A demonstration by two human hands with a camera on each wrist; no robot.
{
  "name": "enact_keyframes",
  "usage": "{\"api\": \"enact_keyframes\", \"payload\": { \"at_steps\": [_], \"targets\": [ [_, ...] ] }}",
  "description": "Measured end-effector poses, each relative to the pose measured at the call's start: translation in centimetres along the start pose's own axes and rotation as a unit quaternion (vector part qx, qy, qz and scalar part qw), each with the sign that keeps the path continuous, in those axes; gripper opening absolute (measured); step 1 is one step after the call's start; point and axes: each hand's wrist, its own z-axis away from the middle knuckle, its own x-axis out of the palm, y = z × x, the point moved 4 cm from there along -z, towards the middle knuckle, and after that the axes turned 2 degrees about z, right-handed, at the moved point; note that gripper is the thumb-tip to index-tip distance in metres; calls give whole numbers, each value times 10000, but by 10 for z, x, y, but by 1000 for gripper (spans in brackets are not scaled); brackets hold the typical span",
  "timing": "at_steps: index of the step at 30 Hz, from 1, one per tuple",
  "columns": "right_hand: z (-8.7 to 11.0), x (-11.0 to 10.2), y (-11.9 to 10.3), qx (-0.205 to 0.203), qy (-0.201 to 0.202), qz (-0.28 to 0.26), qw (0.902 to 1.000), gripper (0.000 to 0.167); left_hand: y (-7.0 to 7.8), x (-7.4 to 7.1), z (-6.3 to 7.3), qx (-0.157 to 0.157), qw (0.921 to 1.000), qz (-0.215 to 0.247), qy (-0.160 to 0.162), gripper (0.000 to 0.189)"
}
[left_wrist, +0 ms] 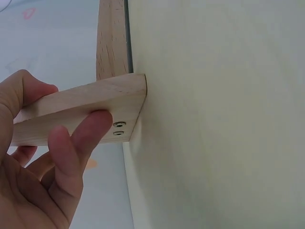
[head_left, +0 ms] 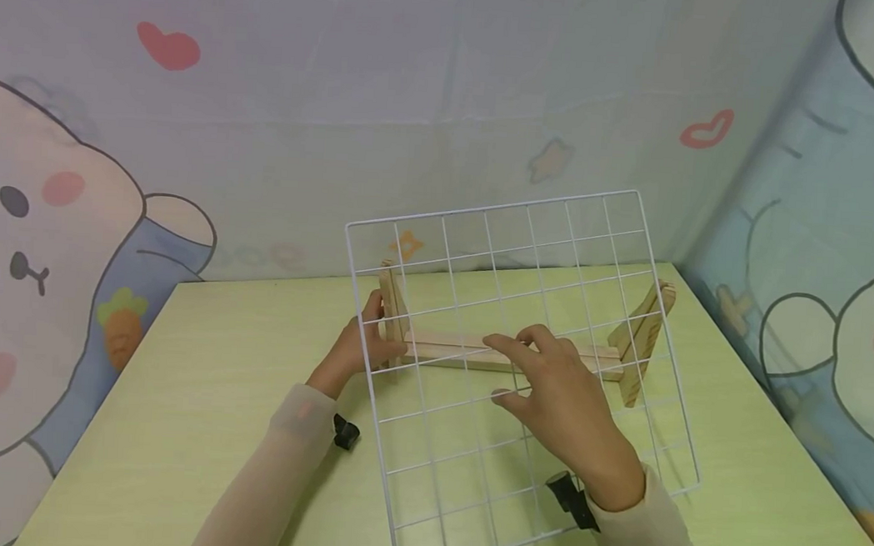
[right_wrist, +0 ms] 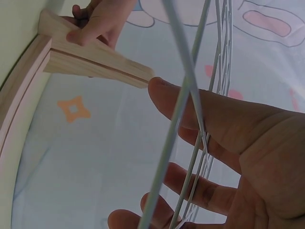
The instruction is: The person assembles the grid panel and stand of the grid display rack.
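Observation:
My left hand (head_left: 351, 351) grips the left side piece (head_left: 394, 304) of a pale wooden stand, thumb on one face and fingers on the other. In the left wrist view, two small metal fasteners (left_wrist: 119, 125) show on that side piece near the fingertip. A long crossbar (head_left: 447, 361) joins it to the right side piece (head_left: 645, 344). My right hand (head_left: 575, 407) holds a white wire grid panel (head_left: 488, 209), with wires passing between thumb and fingers in the right wrist view. The panel slants in front of the stand, which shows through its squares.
The stand rests on a pale yellow-green table (head_left: 197, 392), near its back edge. Behind hangs a cloth backdrop (head_left: 326, 116) with cartoon prints, and another printed cloth (head_left: 820, 271) borders the right side. A black wrist camera (head_left: 572, 498) overlaps the grid's lower edge.

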Motion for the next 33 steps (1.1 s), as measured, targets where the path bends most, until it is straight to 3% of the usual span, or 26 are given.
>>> {"api": "enact_keyframes", "payload": {
  "at_steps": [14, 23, 33],
  "targets": [
    [0, 0, -1, -39, 13, 53, 10000, 67, 0, -1, 15, 121, 9998, -98, 79, 80],
    [0, 0, 1, -8, -50, 40, 10000, 67, 2, 1, 22, 195, 9996, 124, 145, 77],
    [1, 0, 0, -7, -72, 37, 10000, 66, 1, 0, 32, 199, 9993, -294, 151, 76]
  ]
}}
